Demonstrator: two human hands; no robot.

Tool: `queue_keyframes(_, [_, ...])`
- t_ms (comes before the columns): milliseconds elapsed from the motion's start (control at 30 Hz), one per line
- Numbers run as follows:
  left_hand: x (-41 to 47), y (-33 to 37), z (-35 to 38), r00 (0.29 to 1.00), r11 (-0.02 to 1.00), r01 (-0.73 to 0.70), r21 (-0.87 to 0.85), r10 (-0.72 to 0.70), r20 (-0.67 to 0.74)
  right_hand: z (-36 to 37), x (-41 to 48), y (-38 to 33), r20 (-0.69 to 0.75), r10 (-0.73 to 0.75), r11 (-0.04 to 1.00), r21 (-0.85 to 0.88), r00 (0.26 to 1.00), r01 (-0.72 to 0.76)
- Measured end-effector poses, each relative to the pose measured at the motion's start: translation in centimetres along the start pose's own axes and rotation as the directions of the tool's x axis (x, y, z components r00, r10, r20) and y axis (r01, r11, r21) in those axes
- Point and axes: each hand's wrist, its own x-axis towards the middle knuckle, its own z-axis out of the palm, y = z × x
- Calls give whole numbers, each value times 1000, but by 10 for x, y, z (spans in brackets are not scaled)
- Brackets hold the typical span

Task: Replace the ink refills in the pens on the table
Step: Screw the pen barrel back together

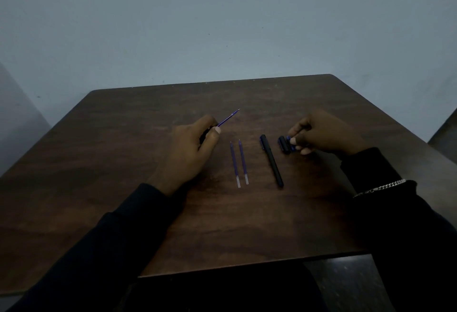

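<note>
My left hand (191, 149) is closed around a black pen barrel, mostly hidden in the fist, with a blue refill (228, 118) sticking out toward the far right. Two loose blue refills (238, 163) lie side by side in the middle of the dark wooden table (123, 188). A whole black pen (271, 160) lies just right of them. My right hand (319, 132) pinches a short black and blue pen piece (286, 144) at table level; whether it is a cap or a grip section I cannot tell.
A pale wall stands right behind the table's far edge. The table's right and near edges drop to a dark floor (346, 284). A metal bracelet (380, 187) sits on my right wrist over a dark sleeve.
</note>
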Motion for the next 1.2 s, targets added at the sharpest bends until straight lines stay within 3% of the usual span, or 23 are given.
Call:
queue_keyframes(100, [0, 0, 0, 1000, 1000, -11, -6, 11, -8, -1, -3, 0, -55, -33, 999, -17, 998, 32])
queue_keyframes(167, [0, 2, 0, 1000, 1000, -21, -3, 21, -9, -2, -5, 0, -179, -114, 994, -20, 977, 112])
queue_keyframes(267, [0, 3, 2, 1000, 1000, -14, -9, 14, 3, 1, -13, -11, -315, -210, 950, 160, 926, 270])
queue_keyframes(333, [0, 5, 2, 1000, 1000, -9, -15, 9, 3, 5, -18, -25, -268, -270, 902, 267, 925, 340])
queue_keyframes(500, [0, 7, 3, 1000, 999, -8, -40, 7, -13, 29, -21, -69, -64, -415, 850, 329, 908, 412])
queue_keyframes(600, [-1, 9, 1, 999, 999, -18, -49, 16, -44, 45, -19, -79, -55, -467, 775, 455, 882, 439])
queue_keyframes(767, [-2, 11, 3, 999, 999, -39, -36, 38, -23, 64, -18, -79, -103, -457, 668, 616, 883, 418])
queue_keyframes(1033, [-2, 17, 2, 998, 997, -58, -58, 58, 1, 65, -22, -79, -168, -440, 609, 666, 882, 430])
queue_keyframes(1200, [0, 10, -2, 999, 998, -44, -53, 45, 29, 54, -17, -75, -217, -368, 500, 774, 904, 389])
